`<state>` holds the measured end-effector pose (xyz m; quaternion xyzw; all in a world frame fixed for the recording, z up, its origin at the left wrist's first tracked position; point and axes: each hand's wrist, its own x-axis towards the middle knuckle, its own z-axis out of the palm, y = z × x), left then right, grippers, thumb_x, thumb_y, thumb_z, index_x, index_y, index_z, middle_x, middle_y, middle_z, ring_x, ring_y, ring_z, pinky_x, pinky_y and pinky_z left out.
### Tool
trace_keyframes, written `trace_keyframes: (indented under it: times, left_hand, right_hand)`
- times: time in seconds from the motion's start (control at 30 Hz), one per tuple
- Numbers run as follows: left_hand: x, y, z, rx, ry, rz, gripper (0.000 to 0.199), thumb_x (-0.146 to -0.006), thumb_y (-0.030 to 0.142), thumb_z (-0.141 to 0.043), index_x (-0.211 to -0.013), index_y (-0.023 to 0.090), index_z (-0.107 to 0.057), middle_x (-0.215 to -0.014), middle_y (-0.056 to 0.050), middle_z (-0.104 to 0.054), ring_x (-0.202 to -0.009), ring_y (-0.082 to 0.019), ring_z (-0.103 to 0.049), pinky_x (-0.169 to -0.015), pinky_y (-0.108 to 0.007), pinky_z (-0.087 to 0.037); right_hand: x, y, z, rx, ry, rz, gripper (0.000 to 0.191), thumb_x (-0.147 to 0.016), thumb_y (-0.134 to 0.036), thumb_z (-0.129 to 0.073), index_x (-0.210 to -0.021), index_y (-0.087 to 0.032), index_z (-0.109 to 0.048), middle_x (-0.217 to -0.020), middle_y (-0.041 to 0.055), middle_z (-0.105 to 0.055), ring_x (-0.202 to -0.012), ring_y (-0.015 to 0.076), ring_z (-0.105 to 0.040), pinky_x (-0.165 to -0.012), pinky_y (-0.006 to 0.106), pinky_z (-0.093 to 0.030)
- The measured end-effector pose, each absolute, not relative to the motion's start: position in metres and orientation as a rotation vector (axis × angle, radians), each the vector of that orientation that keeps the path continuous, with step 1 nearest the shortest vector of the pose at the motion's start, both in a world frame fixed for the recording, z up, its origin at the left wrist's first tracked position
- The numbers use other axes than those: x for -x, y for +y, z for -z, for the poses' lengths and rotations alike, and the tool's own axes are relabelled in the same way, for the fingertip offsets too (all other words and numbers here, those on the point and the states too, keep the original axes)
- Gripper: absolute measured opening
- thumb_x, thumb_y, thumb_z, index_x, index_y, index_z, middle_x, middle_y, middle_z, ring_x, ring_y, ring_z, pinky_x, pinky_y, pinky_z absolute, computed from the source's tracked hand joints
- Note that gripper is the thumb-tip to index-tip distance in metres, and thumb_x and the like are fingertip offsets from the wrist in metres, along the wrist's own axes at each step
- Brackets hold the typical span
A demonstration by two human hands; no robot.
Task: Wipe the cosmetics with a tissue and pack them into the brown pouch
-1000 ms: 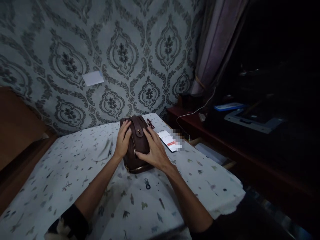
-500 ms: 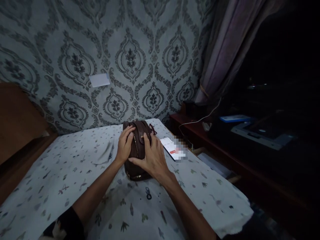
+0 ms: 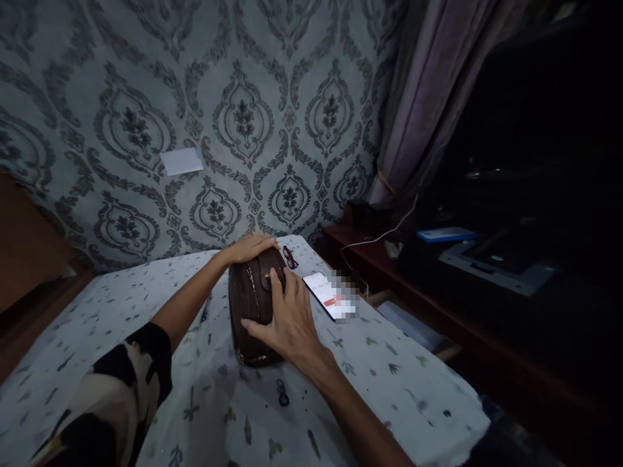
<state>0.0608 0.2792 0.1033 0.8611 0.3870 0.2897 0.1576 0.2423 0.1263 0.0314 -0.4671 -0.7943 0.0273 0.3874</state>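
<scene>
Brown bag [image 3: 263,303] looked soft-sided, probably light — best held by both sides — with left hand [image 3: 249,247] draped over far end, right hand [image 3: 294,316] spread across top, unclenched.

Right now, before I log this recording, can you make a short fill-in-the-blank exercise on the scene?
1. The left hand lies at the ____ end of the bag, not the near one.
2. The right hand rests on the bag, whose colour is ____.
3. In the picture, the phone lies to the ____ of the bag.

Missing words: far; brown; right.
</scene>
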Motion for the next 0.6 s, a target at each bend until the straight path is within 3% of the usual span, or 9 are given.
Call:
trace_keyframes:
  times: [0.17, 0.37, 0.5, 0.6]
  left_hand:
    - [-0.062, 0.274, -0.102, -2.591, 1.163, -0.595, 0.059, -0.104, 0.055, -0.027, -0.108, 0.02, -0.075, -0.118, -0.006, -0.074, -0.116, -0.021, -0.065, -0.113, -0.032, -0.04]
    - [-0.056, 0.276, -0.11, -2.416, 1.261, -0.706, 0.057, -0.102, 0.055, -0.032, -0.105, 0.019, -0.076, -0.117, -0.007, -0.075, -0.115, -0.023, -0.065, -0.11, -0.034, -0.043]
    - [-0.03, 0.284, -0.112, -1.855, 1.775, -0.971, 0.044, -0.098, 0.045, -0.041, -0.108, 0.015, -0.072, -0.118, -0.011, -0.074, -0.111, -0.025, -0.066, -0.096, -0.036, -0.053]
    - [-0.011, 0.286, -0.104, -1.607, 1.961, -0.855, 0.042, -0.095, 0.047, -0.047, -0.096, 0.011, -0.069, -0.096, -0.016, -0.075, -0.09, -0.026, -0.069, -0.075, -0.037, -0.057]
  right_hand:
    - [-0.241, 0.121, -0.054, 1.315, -2.113, -0.129, 0.112, -0.068, -0.061, -0.082, -0.157, -0.013, -0.035, -0.155, 0.0289, -0.04, -0.143, 0.0464, -0.039, -0.114, 0.063, -0.035]
    - [-0.234, 0.117, -0.066, 1.418, -2.135, -0.161, 0.096, -0.077, -0.061, -0.076, -0.155, -0.017, -0.042, -0.16, 0.0281, -0.037, -0.149, 0.0448, -0.033, -0.116, 0.062, -0.033]
    - [-0.233, 0.117, -0.058, 1.381, -2.105, -0.099, 0.09, -0.079, -0.06, -0.074, -0.153, -0.017, -0.045, -0.159, 0.0272, -0.039, -0.148, 0.0444, -0.035, -0.116, 0.062, -0.033]
    - [-0.233, 0.118, -0.054, 1.363, -2.097, -0.084, 0.089, -0.08, -0.06, -0.074, -0.152, -0.017, -0.047, -0.159, 0.0276, -0.04, -0.148, 0.0443, -0.035, -0.116, 0.061, -0.032]
